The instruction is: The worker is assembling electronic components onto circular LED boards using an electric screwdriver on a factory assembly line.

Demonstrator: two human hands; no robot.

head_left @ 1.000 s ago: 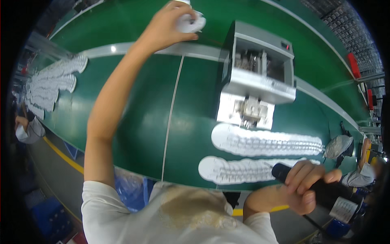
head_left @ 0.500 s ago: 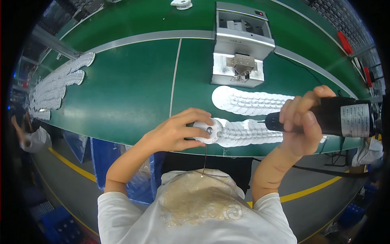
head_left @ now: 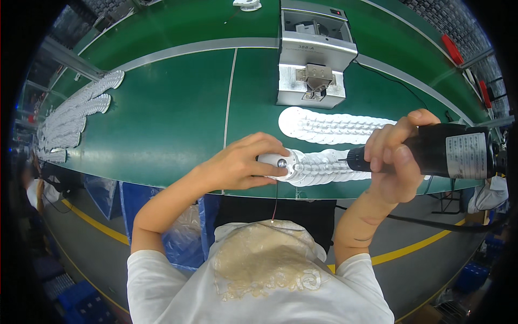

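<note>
My left grip point(head_left: 244, 163)'s curled partway shut on a white disc point(head_left: 292, 164), left end of the near row point(head_left: 326, 168) on the desk point(head_left: 172, 127). Right grip point(head_left: 397, 154)'s wrapped round a black power screwdriver point(head_left: 426, 151), lying roughly sideways, bit pointing left toward the disc, still apart. Left's nearer, obviously.

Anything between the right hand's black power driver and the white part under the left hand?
Nothing visible. The left hand's fingers leave the white part's side facing the black power driver uncovered; a row of white discs shows under the gap. Its height can't be judged.
</note>
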